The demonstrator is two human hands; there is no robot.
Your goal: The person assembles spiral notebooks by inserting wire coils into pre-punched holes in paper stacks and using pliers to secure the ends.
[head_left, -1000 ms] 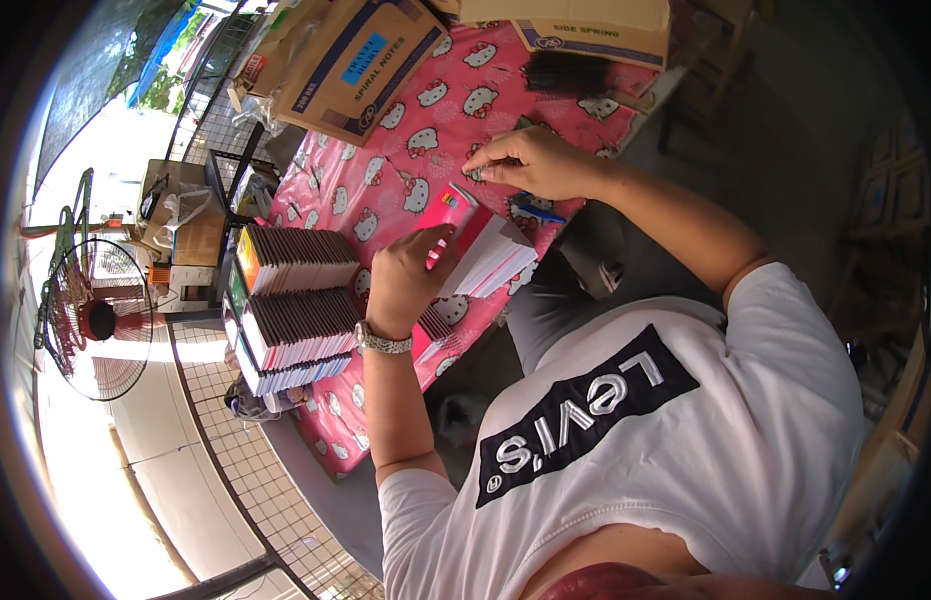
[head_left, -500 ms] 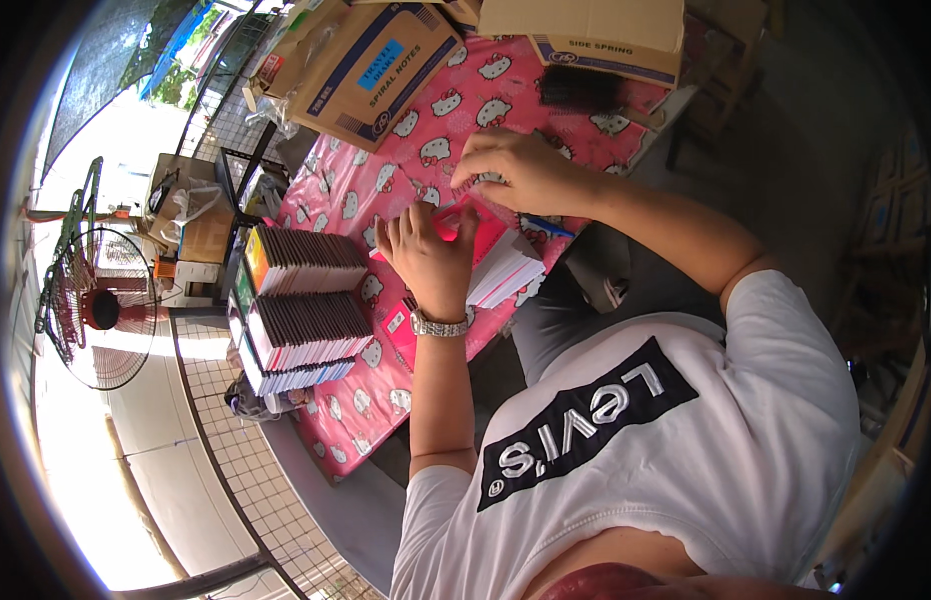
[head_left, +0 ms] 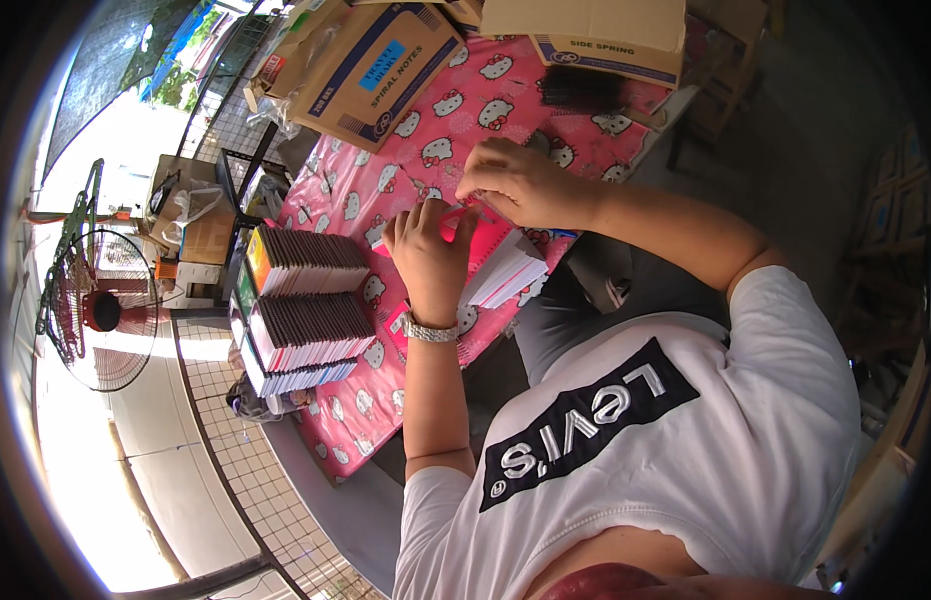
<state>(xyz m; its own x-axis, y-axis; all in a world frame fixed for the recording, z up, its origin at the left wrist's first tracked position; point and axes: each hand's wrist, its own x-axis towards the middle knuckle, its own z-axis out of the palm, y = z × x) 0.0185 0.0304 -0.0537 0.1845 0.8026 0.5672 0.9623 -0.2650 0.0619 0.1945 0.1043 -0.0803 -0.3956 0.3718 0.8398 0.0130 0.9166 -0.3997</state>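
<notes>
Pink notebooks [head_left: 501, 268] lie stacked on the desk [head_left: 371, 430]. From that stack, the left hand [head_left: 426, 248] is nearer, against its left side, thumb and fingers parted; the right hand [head_left: 516, 185] curls at its far edge, fingertips bunched. Neither hand's grip, nor the stack's long axis, is discernible.

pink notebook cover [head_left: 490, 245], white pages [head_left: 510, 276]; pink cat-patterned tablecloth [head_left: 416, 180]
</notes>
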